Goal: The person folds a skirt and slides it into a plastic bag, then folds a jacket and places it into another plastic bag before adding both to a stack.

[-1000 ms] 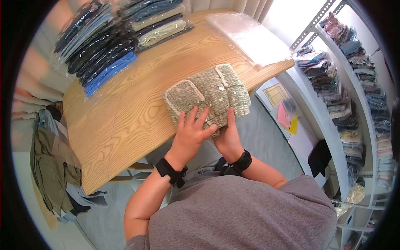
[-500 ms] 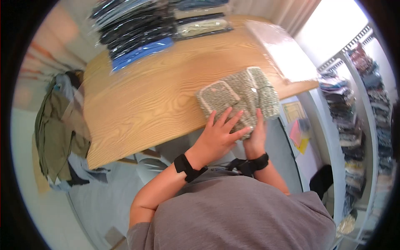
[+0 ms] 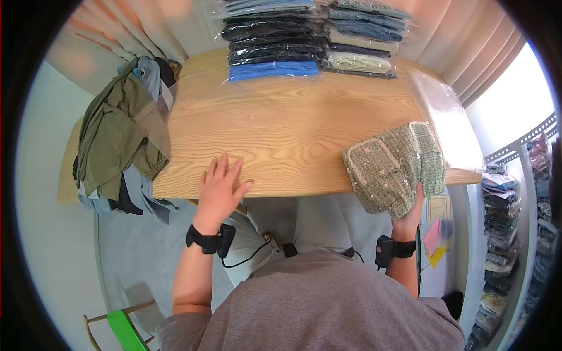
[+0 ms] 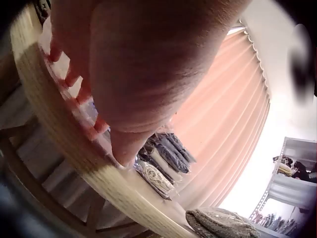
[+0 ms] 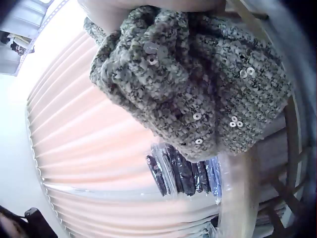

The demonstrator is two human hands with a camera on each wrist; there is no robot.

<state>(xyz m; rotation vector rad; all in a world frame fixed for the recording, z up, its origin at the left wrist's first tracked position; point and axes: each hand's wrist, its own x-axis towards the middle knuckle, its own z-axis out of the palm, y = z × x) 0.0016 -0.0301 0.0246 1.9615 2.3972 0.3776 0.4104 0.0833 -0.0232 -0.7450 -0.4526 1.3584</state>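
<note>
A folded green-grey tweed garment (image 3: 389,167) with pale trim and small sequins lies over the table's front right edge. My right hand (image 3: 408,215) grips its near edge, with the thumb on top and the other fingers hidden underneath. In the right wrist view the tweed (image 5: 233,79) fills the top, and sequins show up close. Well to the left, my left hand (image 3: 218,190) rests palm down at the front edge of the wooden table (image 3: 281,134), fingers spread, holding nothing. The left wrist view shows its fingers (image 4: 85,91) along the tabletop edge.
Stacks of bagged folded clothes (image 3: 275,44) stand at the table's back. Clear plastic bags (image 3: 448,117) lie at the right end. Loose clothes (image 3: 114,140) hang in a heap at the left. Shelves (image 3: 497,245) of bagged clothes line the right side; a chair (image 3: 126,327) stands behind left.
My left hand has let go of the tweed garment and moved left onto the table edge. My right hand keeps hold of the garment, now farther right. The head view has turned left.
</note>
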